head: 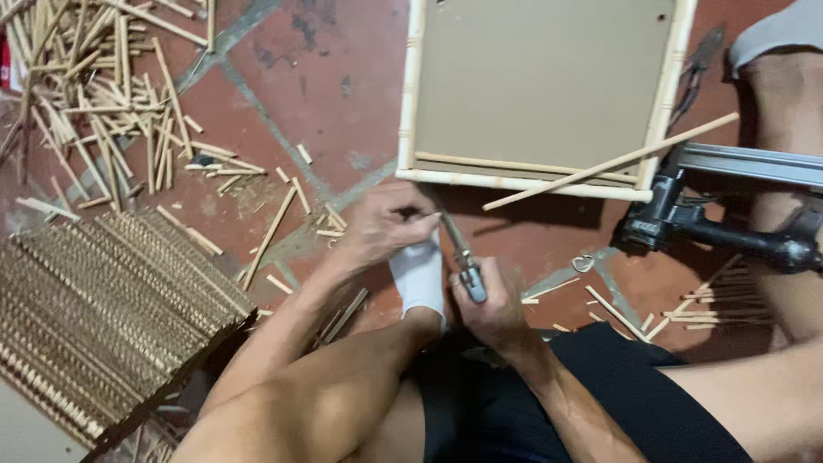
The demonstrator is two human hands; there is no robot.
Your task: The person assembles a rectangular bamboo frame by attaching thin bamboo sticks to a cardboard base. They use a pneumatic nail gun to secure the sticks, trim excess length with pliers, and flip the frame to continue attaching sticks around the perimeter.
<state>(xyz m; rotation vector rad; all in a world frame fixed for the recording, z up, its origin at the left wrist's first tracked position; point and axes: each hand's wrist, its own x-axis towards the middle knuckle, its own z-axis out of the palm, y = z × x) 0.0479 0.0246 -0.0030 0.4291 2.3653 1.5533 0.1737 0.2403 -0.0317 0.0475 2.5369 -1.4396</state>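
woven mat (103,317) lower left, stick pile (94,94) upper left, nail gun (720,227) right

Illumination is moderate, warm and even, apparently from overhead. Shadows are soft: a dark band falls on the red tiled floor (283,77) below the framed panel (536,86), and a thin shadow trails the loose stick (609,163). No glare is present. Focus is acceptable at centre; the woven mat (103,309) and frame corners show slight softening and wide-angle stretch.

Left hand (386,225) and right hand (484,300) hold pliers (463,257) at the bamboo-framed panel's (523,182) lower edge.
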